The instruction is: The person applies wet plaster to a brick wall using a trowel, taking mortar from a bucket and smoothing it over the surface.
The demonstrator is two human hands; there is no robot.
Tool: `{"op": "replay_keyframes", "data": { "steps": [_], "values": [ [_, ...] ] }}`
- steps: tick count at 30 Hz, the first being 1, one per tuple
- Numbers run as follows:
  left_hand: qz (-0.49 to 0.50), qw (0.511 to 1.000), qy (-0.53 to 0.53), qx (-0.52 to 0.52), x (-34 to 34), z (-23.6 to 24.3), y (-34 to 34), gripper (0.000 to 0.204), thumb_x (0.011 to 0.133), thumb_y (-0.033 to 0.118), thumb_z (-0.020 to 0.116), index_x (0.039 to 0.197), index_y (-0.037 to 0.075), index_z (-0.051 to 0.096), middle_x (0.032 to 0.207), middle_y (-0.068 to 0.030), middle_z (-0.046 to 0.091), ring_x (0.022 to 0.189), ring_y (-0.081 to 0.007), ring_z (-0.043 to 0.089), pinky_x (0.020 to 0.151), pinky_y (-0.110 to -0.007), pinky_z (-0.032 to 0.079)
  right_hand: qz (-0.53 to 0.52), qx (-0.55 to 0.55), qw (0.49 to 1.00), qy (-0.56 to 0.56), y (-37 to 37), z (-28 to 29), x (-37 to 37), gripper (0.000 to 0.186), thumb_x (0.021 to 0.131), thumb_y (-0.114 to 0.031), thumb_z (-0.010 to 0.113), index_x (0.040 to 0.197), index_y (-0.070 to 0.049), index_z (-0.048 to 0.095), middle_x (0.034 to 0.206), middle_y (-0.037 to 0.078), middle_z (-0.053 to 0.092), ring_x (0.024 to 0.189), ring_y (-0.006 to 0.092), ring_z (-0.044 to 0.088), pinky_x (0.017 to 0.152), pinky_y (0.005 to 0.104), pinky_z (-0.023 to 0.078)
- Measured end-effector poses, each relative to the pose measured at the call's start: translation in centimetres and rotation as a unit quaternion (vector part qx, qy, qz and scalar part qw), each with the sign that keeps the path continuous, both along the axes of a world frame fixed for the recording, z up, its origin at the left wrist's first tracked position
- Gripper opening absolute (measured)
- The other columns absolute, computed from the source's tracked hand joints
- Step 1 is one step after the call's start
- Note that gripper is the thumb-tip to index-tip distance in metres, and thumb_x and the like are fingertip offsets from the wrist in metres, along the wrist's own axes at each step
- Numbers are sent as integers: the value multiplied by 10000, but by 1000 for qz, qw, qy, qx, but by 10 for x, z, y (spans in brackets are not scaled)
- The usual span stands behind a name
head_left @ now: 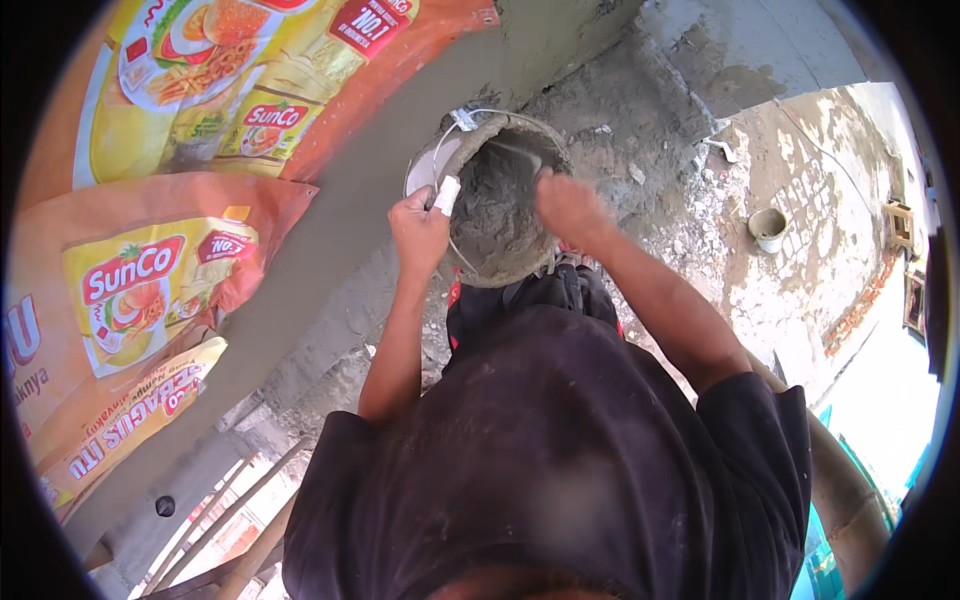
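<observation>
A bucket caked with grey mortar stands tilted in front of my body, its wire handle looped to the left side. My left hand is closed round the white grip of that handle, at the bucket's left rim. Wet grey mortar fills the bucket's inside. Over the right rim, my right hand is closed in a fist and slightly blurred. A smooth grey blade, seemingly a trowel, reaches from the fist into the bucket; its handle is hidden by my fingers.
Orange and yellow printed banners hang at the left beside a smooth grey plastered ledge. Rubble and dried mortar lie beyond the bucket. A smaller bucket stands lower down at the right. Bamboo poles show at the lower right.
</observation>
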State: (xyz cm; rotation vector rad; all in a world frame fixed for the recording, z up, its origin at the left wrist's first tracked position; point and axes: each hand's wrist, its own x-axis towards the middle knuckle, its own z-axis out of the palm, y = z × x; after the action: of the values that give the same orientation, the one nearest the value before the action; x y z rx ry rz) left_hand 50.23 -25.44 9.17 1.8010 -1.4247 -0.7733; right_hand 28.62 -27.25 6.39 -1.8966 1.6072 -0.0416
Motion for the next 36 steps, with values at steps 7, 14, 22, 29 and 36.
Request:
{"op": "replay_keyframes", "data": {
  "steps": [7, 14, 22, 29, 36],
  "values": [
    [2, 999, -35, -39, 0, -12, 8, 390, 816, 158, 677, 610, -8, 390, 589, -34, 205, 552, -80, 263, 444, -336, 243, 89, 89, 991, -43, 44, -94, -2, 292, 842, -196, 517, 870, 60, 654, 869, 285, 659, 879, 431, 653, 791, 473, 532],
    [33, 999, -5, -33, -7, -15, 20, 382, 824, 173, 696, 619, -10, 430, 589, -8, 224, 559, -64, 272, 437, -320, 246, -3, 278, 947, -162, 67, -57, -30, 329, 870, -226, 513, 884, 78, 639, 784, 258, 652, 767, 371, 667, 723, 467, 525],
    [-15, 999, 11, -34, -8, -19, 37, 364, 840, 112, 672, 617, -1, 407, 581, 96, 303, 580, -55, 264, 445, -299, 220, 14, 119, 993, 20, 8, -76, -26, 317, 833, -189, 538, 923, 97, 641, 944, 286, 661, 885, 404, 660, 795, 480, 519],
    [43, 996, 73, 36, 41, -6, 9, 457, 870, 248, 711, 581, 33, 430, 573, 99, 319, 568, -37, 282, 466, -272, 208, 125, 161, 979, -13, 35, -25, -5, 310, 803, -203, 566, 933, 59, 668, 1003, 258, 661, 992, 382, 635, 886, 454, 493],
    [-66, 994, 53, 69, 39, 5, -23, 474, 888, 311, 694, 563, 50, 467, 568, 100, 341, 555, -25, 292, 459, -275, 210, 136, 38, 990, -18, -17, 14, 26, 275, 861, -169, 535, 971, 40, 675, 1011, 247, 662, 1028, 356, 641, 887, 452, 508]
  ]
}}
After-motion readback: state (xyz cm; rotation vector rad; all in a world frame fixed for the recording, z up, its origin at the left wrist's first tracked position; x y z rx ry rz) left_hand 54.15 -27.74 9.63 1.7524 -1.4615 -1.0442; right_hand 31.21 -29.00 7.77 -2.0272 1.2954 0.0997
